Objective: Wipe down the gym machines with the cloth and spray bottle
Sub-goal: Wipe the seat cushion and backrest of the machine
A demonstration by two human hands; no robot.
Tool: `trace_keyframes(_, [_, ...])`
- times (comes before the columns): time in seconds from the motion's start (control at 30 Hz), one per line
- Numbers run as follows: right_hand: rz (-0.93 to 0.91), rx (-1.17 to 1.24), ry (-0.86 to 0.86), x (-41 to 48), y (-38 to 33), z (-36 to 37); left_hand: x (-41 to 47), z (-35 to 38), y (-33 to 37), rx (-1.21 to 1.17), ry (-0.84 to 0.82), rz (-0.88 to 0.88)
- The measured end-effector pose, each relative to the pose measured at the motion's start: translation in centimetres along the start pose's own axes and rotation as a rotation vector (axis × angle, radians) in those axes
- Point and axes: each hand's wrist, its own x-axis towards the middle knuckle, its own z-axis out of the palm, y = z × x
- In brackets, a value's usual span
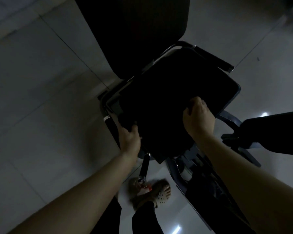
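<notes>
Head view: matte black padded machine seat (167,98).

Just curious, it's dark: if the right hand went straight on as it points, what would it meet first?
The right hand lies on the seat pad; past that, probably the backrest pad, though depth is unclear.

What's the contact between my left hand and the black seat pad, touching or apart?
Touching. The head view shows the left hand gripping the seat pad at its left edge, thumb on top, with no gap visible.
</notes>
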Motion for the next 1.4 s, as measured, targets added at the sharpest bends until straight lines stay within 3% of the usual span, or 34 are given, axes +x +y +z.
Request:
trace_keyframes(0.07, [-0.094, -0.066, 0.011, 2.2, 0.1, 0.4, -0.5, -0.5, 0.1, 0.037, -0.048, 0.020])
trace_keyframes(0.2, [-0.130, -0.254, -0.082, 3.6, 1.5, 1.0, 5.2, -2.1, 3.3, 0.307, 0.228, 0.119])
trace_keyframes(0.33, [-0.121, -0.375, -0.110, 3.0, 1.6, 2.0, 8.6, 0.0, 5.7, 0.480, -0.006, 0.342])
trace_keyframes(0.47, [-0.113, -0.364, -0.109, 3.3, 1.6, 1.7, 10.9, 1.6, 7.7, 0.777, -0.136, 0.437])
trace_keyframes(0.57, [-0.122, -0.377, -0.141, 3.2, 1.5, 1.5, 11.4, 0.7, 6.8, 0.775, -0.141, 0.544])
trace_keyframes(0.73, [-0.209, -0.364, -0.203, 6.3, 2.7, -0.4, 12.6, 0.1, 8.6, 0.900, -0.126, 0.193])
trace_keyframes(0.87, [-0.170, -0.373, -0.180, 7.3, 4.2, 0.2, 13.2, 4.9, 10.1, 0.921, -0.074, 0.387])
trace_keyframes(0.97, [-0.179, -0.353, -0.199, 7.4, 4.2, 0.4, 13.7, 10.4, 11.8, 1.019, 0.070, 0.450])
trace_keyframes(1.1, [-0.165, -0.356, -0.186, 7.5, 3.9, 0.1, 15.2, 16.9, 14.5, 1.041, 0.029, 0.503])
trace_keyframes(1.2, [-0.171, -0.350, -0.200, 7.6, 3.9, 0.1, 15.7, 16.8, 14.6, 1.054, 0.002, 0.558])
trace_keyframes(1.4, [-0.159, -0.327, -0.231, 7.6, 3.6, -0.4, 14.5, 12.8, 12.4, 1.104, 0.089, 0.492])
